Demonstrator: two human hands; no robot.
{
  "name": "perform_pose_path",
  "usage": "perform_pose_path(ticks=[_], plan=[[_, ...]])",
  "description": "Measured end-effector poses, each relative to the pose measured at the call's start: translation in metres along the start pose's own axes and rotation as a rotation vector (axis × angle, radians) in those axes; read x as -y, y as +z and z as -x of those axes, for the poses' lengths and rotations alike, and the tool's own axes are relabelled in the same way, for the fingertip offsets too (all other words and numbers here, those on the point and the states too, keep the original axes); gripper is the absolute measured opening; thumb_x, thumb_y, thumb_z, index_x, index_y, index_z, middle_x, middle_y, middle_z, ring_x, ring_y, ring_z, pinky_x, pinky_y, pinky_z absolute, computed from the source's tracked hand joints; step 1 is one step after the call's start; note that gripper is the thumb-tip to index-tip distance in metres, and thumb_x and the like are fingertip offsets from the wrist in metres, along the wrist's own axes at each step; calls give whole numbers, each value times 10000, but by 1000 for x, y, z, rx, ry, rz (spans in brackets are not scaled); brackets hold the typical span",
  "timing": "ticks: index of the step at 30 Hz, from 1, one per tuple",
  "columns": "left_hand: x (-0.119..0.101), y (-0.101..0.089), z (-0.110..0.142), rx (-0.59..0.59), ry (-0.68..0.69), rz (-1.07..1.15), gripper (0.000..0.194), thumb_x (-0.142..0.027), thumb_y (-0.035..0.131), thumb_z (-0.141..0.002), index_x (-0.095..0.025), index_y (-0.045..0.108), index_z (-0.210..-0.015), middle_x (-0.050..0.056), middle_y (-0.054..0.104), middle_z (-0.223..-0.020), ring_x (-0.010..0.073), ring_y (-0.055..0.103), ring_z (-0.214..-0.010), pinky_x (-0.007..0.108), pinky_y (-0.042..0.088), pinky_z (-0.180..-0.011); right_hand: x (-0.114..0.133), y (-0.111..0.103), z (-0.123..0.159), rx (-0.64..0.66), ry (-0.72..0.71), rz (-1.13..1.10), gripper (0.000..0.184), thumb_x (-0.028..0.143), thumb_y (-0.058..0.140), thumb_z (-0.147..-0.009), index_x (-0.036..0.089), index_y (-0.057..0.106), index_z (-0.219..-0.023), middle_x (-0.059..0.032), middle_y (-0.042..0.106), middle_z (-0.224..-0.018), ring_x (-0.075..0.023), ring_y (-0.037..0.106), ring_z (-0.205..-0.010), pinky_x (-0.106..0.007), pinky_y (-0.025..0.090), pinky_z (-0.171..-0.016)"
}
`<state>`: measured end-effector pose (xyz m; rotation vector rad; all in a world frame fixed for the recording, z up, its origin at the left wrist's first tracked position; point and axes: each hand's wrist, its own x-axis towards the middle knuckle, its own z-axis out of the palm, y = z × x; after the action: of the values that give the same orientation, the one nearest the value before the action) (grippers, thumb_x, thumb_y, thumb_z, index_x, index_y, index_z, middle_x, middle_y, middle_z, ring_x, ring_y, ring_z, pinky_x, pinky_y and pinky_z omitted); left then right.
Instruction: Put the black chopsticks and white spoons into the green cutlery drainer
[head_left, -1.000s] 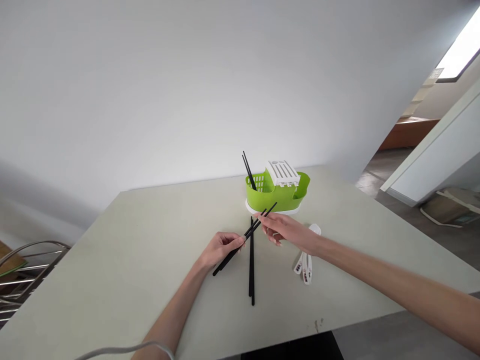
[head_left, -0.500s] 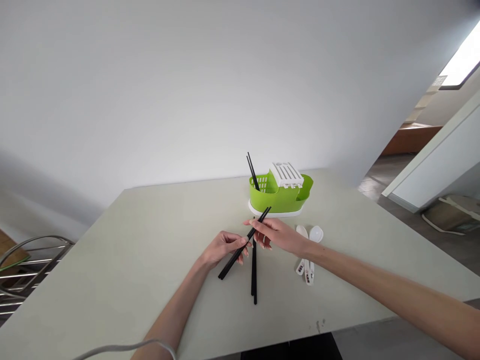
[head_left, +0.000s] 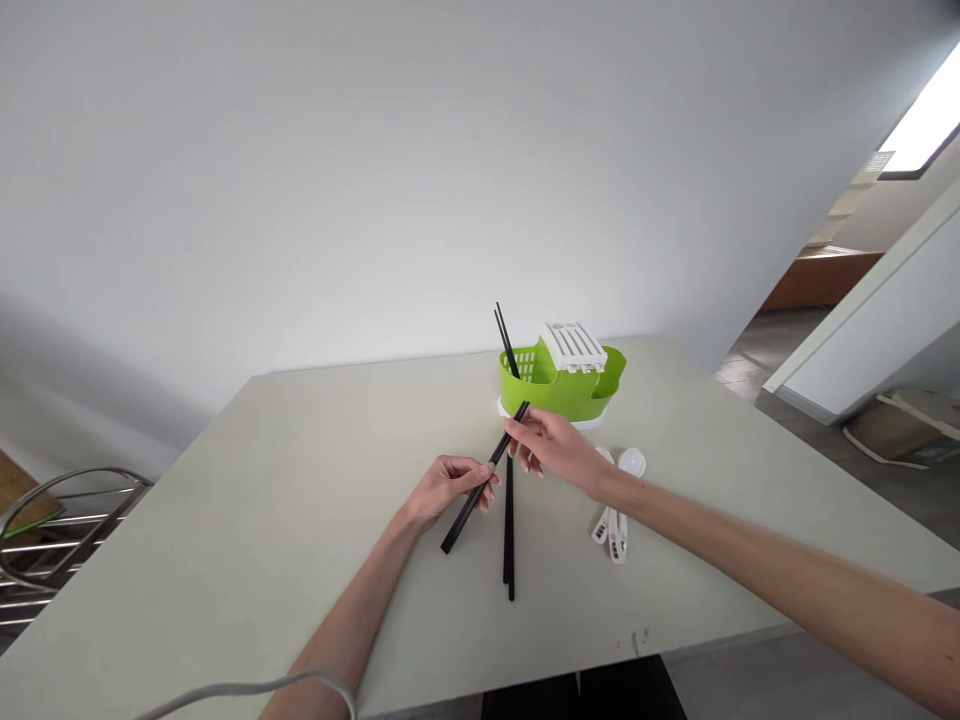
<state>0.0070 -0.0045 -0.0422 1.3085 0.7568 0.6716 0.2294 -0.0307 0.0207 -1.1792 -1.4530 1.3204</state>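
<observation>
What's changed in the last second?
Held chopsticks, uneven and splayed a second ago, have been drawn together side by side. Nothing taken up or put down: left hand and right hand still on them. Unchanged: loose pair on table, stored pair in green basket, white spoons.

Passage, left: broad open stretch of flat, pale grey-green tabletop (head_left: 322, 440) beyond the left hand (head_left: 450, 487). Passage, front: bare lane between two black chopsticks lying lengthwise (head_left: 509, 540) and a cluster of white spoons (head_left: 617, 542); right forearm (head_left: 720, 530) crosses above the spoons. Obstacle, centre: pair of slender black chopsticks (head_left: 466, 520), slanting between left hand and right hand (head_left: 551, 445). Obstacle, rear: bright green plastic basket (head_left: 555, 398), black chopsticks jutting up from its left compartment (head_left: 507, 340); white wall (head_left: 375, 180) behind.
</observation>
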Motion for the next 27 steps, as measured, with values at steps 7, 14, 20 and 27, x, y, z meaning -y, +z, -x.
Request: perform_pose_path(ticks=[7,14,20,27], plan=[[1,0,-1,-5,18,3,474,-562,808,-833,-111,736,-703,89,730,-801,137,645,-610,309,532,-667,12,-2,2,-84,-61,90,510,703,698,-863,219,546,-812,-15,681,-800,-109,572,-566,-254,419,-488],[5,-4,-3,-60,17,158,620,-722,749,-803,-103,731,-816,64,689,-691,139,622,-540,288,497,-580,60,-27,-6,-87,-242,184,512,704,668,-904,208,568,-819,-19,680,-743,-114,599,-585,-250,449,-524],[-1,-3,-5,-255,50,234,565,-687,717,-858,-125,701,-910,4,610,-684,94,544,-558,238,468,-558,141,-76,-29,-354,-602,494,455,621,600,-992,174,609,-909,0,647,-819,-106,655,-701,-254,463,-651],[-2,-1,-7,-304,42,250,571,-695,756,-813,-134,681,-889,-16,538,-693,84,469,-556,236,430,-522,168,-96,-64,-365,-728,794,300,478,646,-989,217,613,-844,-8,693,-775,-168,662,-674,-320,460,-686]])
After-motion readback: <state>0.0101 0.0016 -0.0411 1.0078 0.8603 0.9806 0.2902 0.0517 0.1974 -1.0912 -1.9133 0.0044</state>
